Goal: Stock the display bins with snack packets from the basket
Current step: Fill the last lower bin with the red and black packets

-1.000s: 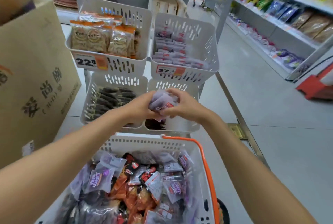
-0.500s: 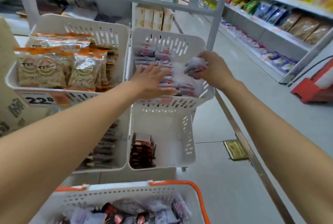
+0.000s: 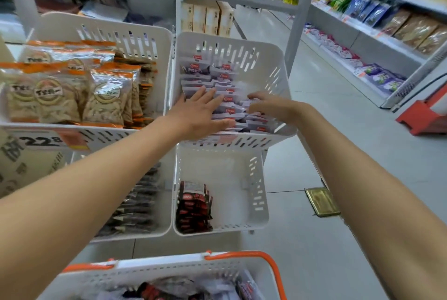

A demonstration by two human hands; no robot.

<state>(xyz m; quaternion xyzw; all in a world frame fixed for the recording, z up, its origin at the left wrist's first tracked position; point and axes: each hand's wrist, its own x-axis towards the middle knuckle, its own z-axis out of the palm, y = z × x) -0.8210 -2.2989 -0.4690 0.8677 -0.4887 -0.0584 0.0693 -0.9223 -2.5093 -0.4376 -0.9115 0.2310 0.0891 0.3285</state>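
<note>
The upper right white display bin [image 3: 278, 63] holds rows of purple-and-white snack packets [image 3: 225, 77]. My left hand [image 3: 200, 113] lies flat with straight fingers on those rows, near the bin's left side. To its right, my right hand [image 3: 273, 106] reaches into the same bin, its fingers curled around a few purple packets at the right end of the rows. Along the bottom edge is the white basket [image 3: 169, 268] with its orange handle [image 3: 273, 266], with mixed snack packets [image 3: 169, 290] inside.
The upper left bin [image 3: 135, 36] is full of orange-topped packets [image 3: 72, 96]. Below, one bin [image 3: 256, 193] holds a few red packets [image 3: 193, 205] and another holds dark packets [image 3: 135, 210]. A cardboard box [image 3: 24, 166] stands at the left. Stocked shelves [image 3: 387, 21] line the aisle on the right.
Both hands rose from above the basket to the upper right bin. My right hand carried the purple packets down into the bin, and my left hand spread flat on the rows.
</note>
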